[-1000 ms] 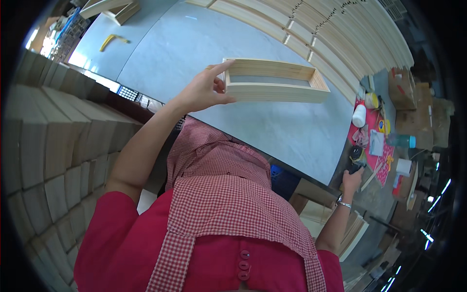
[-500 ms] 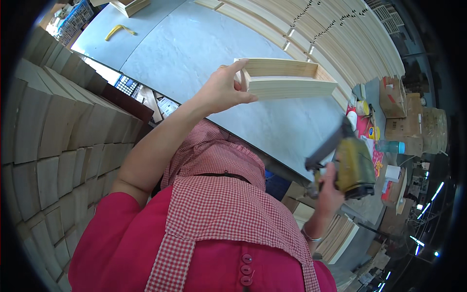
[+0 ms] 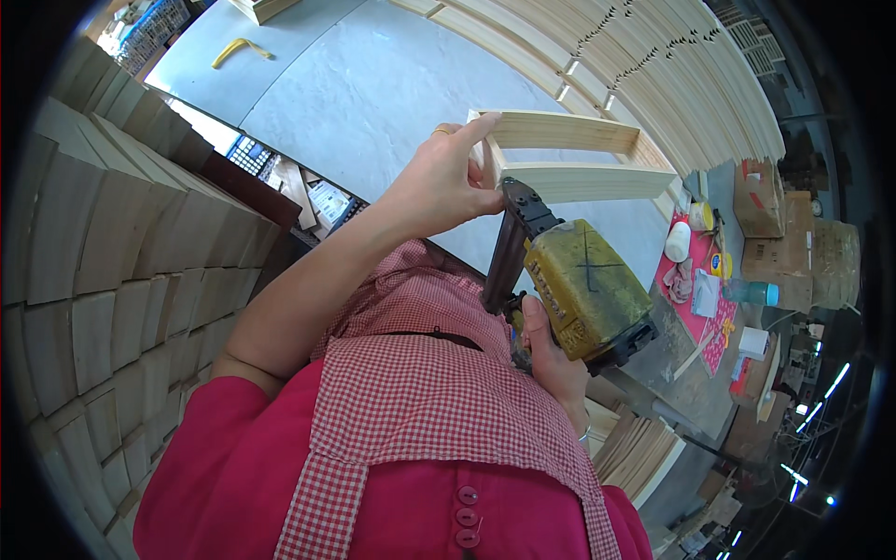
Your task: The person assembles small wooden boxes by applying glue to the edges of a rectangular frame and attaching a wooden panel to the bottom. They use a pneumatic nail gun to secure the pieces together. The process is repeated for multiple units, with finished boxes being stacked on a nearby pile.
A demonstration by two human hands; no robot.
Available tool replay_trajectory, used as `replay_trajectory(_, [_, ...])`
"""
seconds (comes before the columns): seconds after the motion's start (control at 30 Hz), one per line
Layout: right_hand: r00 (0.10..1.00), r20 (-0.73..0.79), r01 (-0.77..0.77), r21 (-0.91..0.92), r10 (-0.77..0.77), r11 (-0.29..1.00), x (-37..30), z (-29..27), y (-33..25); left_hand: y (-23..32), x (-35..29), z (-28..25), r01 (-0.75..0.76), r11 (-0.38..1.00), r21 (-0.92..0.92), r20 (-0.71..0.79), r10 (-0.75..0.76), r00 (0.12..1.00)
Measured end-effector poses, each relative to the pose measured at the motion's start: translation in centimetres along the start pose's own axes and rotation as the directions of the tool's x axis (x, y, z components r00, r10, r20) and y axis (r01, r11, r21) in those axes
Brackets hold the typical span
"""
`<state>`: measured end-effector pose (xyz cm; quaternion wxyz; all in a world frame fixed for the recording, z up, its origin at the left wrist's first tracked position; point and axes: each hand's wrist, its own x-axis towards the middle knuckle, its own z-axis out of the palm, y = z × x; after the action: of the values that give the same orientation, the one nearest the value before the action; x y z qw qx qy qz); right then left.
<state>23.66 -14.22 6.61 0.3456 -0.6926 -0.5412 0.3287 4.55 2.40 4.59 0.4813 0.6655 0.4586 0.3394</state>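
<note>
Gripped at its left end, a long pale wooden frame (image 3: 588, 183) is held up over the table by my left hand (image 3: 457, 177), thumb on the near side and index finger over the top corner. My right hand (image 3: 553, 359) is wrapped round the handle of a yellow-green and black nail gun (image 3: 593, 285). The gun's nose meets the near left corner of the frame, close by my left thumb. Part of the right-hand fingers is hidden behind the tool.
Long wooden strips (image 3: 672, 75) are stacked along the table's far side. A wall of wooden blocks (image 3: 103, 224) rises at the left. A yellow curved object (image 3: 241, 50) lies on the grey table (image 3: 327, 89). Bottles, a pink cloth (image 3: 695, 317) and cardboard boxes (image 3: 779, 238) are at the right.
My right hand has brought the nail gun leftward and up, from apart to the frame's near left corner. The frame has shifted slightly right in the view.
</note>
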Motion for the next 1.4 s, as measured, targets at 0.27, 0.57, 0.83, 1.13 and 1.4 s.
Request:
replay_trajectory(0.27, [0.999, 0.051, 0.018, -0.069, -0.015, 0.997, 0.0, -0.3, -0.6, 0.5, -0.2, 0.0, 0.018, 1.0, 0.01, 0.03, -0.019, 0.999])
replay_trajectory(0.57, [0.992, 0.097, 0.097, -0.12, -0.086, 0.988, -0.4, -0.4, 0.4, 0.0, -0.1, 0.1, -0.012, 0.999, 0.029, 0.021, 0.012, 1.0])
replay_trajectory(0.83, [0.99, 0.089, 0.124, -0.151, -0.112, 0.981, -0.9, -0.5, 0.6, 0.8, -0.4, -0.3, 0.041, 0.999, 0.027, 0.052, -0.042, 0.998])
replay_trajectory(1.13, [0.997, 0.072, 0.0, -0.085, 0.006, 0.996, -1.0, -0.5, 1.0, -1.3, 1.0, -1.3, 0.077, 0.985, -0.157, 0.01, -0.076, 0.997])
replay_trajectory(1.4, [0.985, 0.072, 0.167, -0.135, -0.159, 0.977, -0.9, -0.3, 0.8, -1.5, 1.1, -1.1, 0.028, 0.973, -0.231, 0.022, -0.024, 0.999])
